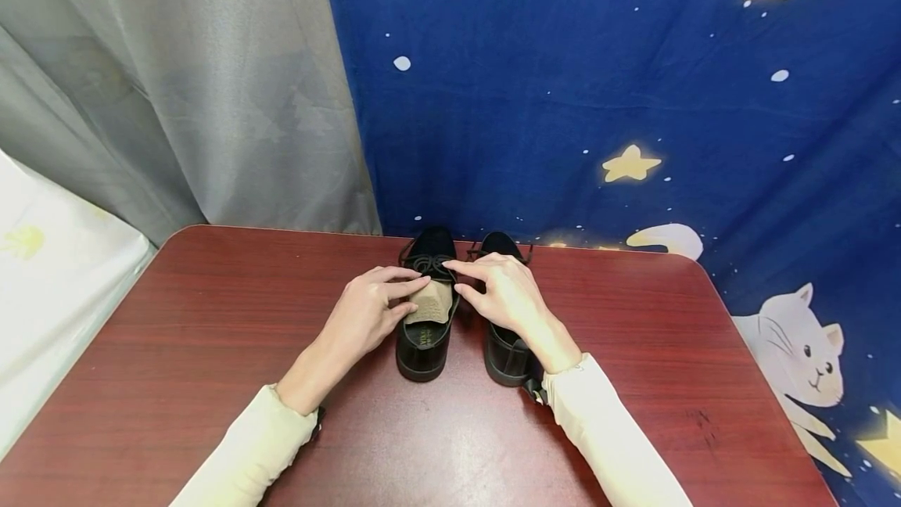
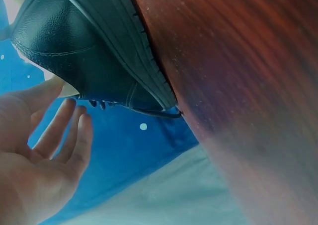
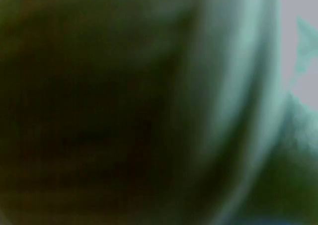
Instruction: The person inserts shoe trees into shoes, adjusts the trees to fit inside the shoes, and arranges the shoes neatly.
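Two black lace-up shoes stand side by side, toes towards the curtain. In the left shoe point(image 1: 422, 354), the beige-lined tongue point(image 1: 431, 302) is folded back over the opening. My left hand point(image 1: 366, 307) is at the tongue's left edge, thumb and extended fingers apart; in the left wrist view its thumb point(image 2: 52, 88) touches the beige edge. My right hand point(image 1: 510, 292) reaches over the right shoe point(image 1: 503, 362), partly hiding it. Its straight index fingertip is at the tied laces point(image 1: 425, 263) of the left shoe, with the thumb close to that shoe's right side.
The shoes are near the far edge of a reddish-brown wooden table point(image 1: 211, 335). Behind it hang a grey curtain point(image 1: 267, 100) and a blue curtain point(image 1: 507, 100) with stars and a cat. White fabric point(image 1: 56, 296) lies along the left. The right wrist view is dark and blurred.
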Demonstrator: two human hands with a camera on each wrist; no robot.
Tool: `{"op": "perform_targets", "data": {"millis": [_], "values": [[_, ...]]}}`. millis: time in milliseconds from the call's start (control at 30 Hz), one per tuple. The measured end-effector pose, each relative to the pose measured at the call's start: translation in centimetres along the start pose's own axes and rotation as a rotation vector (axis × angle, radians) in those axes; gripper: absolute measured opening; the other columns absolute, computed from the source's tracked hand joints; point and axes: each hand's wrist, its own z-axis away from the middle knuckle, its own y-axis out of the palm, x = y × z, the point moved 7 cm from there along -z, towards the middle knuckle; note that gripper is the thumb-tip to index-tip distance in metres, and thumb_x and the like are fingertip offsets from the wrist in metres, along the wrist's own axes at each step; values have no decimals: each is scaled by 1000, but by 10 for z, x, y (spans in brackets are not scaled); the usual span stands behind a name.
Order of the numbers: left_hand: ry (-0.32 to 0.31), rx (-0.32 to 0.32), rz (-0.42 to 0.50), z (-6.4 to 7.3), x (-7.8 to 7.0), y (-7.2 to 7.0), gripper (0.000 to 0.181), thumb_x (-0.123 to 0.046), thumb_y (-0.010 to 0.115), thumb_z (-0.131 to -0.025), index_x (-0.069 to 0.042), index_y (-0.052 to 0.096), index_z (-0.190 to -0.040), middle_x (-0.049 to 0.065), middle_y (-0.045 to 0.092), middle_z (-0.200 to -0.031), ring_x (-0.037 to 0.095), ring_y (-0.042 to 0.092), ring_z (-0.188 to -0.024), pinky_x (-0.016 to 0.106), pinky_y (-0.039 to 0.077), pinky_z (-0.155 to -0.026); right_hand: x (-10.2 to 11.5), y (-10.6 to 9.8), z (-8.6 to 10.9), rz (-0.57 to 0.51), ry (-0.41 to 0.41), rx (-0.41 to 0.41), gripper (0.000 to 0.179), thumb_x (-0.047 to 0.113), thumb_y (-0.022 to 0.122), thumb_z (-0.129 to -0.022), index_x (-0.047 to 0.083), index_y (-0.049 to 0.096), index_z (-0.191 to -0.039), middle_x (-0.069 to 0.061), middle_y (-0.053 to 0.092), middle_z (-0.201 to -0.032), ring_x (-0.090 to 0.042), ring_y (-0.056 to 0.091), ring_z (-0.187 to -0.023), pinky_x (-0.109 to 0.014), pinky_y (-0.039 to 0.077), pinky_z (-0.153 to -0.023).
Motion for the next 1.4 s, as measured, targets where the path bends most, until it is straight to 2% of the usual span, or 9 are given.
{"op": "perform_targets", "data": {"millis": [133, 400, 533, 700, 1167, 1400], "values": [[-20, 6, 17, 0, 2, 0, 44, -10, 85, -78, -16, 74, -120, 3, 71, -117, 19, 66, -108, 38, 53, -90, 0, 0, 0, 0, -1, -2, 41, 30, 77, -87, 35, 70, -126, 1, 73, -105, -17, 66, -101, -39, 55, -77], [-18, 19, 20, -4, 5, 0, 47, -9, 86, -76, -15, 74, -121, 8, 67, -127, 24, 65, -114, 41, 54, -90, 1, 0, -2, -6, -4, -1, 40, 29, 76, -88, 34, 70, -127, 1, 73, -104, -16, 66, -100, -39, 55, -76], [-44, 32, 46, -5, 8, 2, 48, -9, 85, -77, -16, 73, -122, 8, 68, -126, 23, 66, -111, 39, 56, -86, 0, 0, -3, -11, -3, -2, 40, 28, 76, -88, 33, 70, -127, 0, 73, -105, -16, 66, -101, -39, 55, -76], [-60, 37, 69, -5, 11, 5, 46, -10, 83, -80, -16, 72, -124, 8, 70, -122, 21, 66, -111, 38, 55, -88, -1, 0, -2, -3, -2, 5, 39, 28, 75, -89, 33, 69, -128, 0, 74, -106, -16, 66, -102, -39, 55, -80], [-64, 22, 12, -5, 12, 7, 54, -6, 88, -73, -15, 72, -124, 3, 70, -119, 19, 67, -107, 39, 54, -91, 0, 1, -1, 0, -4, 0, 40, 30, 76, -88, 34, 69, -127, 1, 74, -105, -16, 66, -102, -39, 54, -80], [-105, 50, -36, -11, 14, 12, 52, -4, 85, -72, -12, 72, -123, 5, 69, -120, 22, 66, -110, 42, 53, -92, 1, 1, 0, -6, -10, -16, 41, 29, 77, -87, 33, 70, -127, 0, 74, -105, -16, 66, -102, -39, 55, -78]]}}
